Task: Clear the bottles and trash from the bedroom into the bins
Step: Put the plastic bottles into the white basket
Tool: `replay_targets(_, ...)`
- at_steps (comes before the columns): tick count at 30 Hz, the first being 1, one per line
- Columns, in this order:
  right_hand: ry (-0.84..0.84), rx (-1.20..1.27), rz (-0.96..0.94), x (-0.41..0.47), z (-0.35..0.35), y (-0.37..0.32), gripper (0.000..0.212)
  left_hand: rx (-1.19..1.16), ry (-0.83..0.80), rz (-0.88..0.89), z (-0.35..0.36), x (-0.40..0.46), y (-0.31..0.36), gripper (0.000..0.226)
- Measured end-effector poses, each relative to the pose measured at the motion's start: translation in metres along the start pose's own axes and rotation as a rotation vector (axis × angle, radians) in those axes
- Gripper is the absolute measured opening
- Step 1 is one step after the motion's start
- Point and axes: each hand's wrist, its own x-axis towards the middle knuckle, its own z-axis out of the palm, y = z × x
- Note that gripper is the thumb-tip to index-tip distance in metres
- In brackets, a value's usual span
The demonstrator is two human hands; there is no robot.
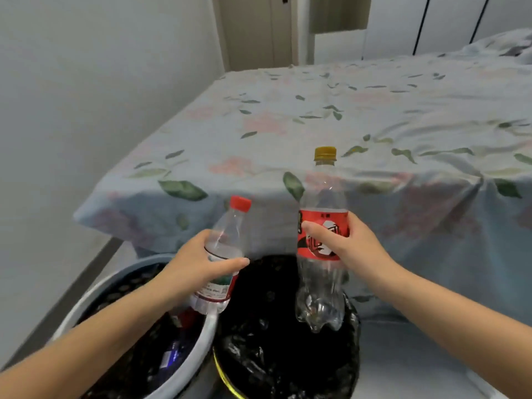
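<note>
My left hand (198, 266) grips a small clear water bottle (227, 234) with a red cap, tilted to the right, over the gap between two bins. My right hand (345, 249) holds a taller clear soda bottle (324, 295) with a gold cap and red label, upright above the black-bagged bin (276, 341). To the left stands a white-rimmed bin (86, 300) lined with a black bag and holding some trash.
A bed (331, 119) with a pale floral sheet fills the view behind the bins, its corner hanging just past them. A grey wall (86, 96) runs along the left. A door (253, 30) and white wardrobe (431, 24) stand at the back.
</note>
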Motion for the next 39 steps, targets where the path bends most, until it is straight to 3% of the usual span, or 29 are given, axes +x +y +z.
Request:
replay_targets(5,-0.12,0.045,0.007,0.025,0.114,-0.001,0.058,-0.09,0.18,-0.151,-0.065,-0.008,-0.088,0.085)
replay_targets(9,-0.181,0.074,0.047,0.035,0.193,0.01,0.069,-0.128,0.206,-0.263,-0.089,-0.017,-0.142,0.109)
replay_targets(17,-0.244,0.045,0.035,0.041,0.265,0.032,0.064,-0.144,0.13,-0.216,-0.092,-0.005,-0.197,0.059)
replay_targets(22,-0.226,0.001,0.04,0.037,0.278,0.054,0.07,-0.106,0.107,-0.235,-0.084,0.015,-0.222,0.056)
replay_targets(25,-0.25,-0.203,0.045,0.037,0.283,0.072,0.065,0.038,0.024,-0.35,-0.077,0.027,-0.239,0.053)
replay_targets(27,-0.32,-0.385,0.124,0.035,0.281,0.083,0.076,0.155,-0.038,-0.421,-0.071,0.026,-0.229,0.056)
replay_targets(30,-0.423,-0.528,0.261,0.036,0.278,0.087,0.081,0.265,-0.006,-0.557,-0.069,0.021,-0.219,0.059)
replay_targets(35,-0.553,-0.34,0.433,0.04,0.266,0.067,0.089,0.377,0.017,-0.467,-0.083,0.013,-0.197,0.055)
replay_targets(37,-0.517,-0.298,0.346,0.041,0.247,0.051,0.08,0.395,0.054,-0.373,-0.093,0.007,-0.174,0.051)
replay_targets(39,-0.465,-0.427,0.1,0.04,0.217,0.033,0.054,0.425,0.067,-0.26,-0.099,0.002,-0.144,0.045)
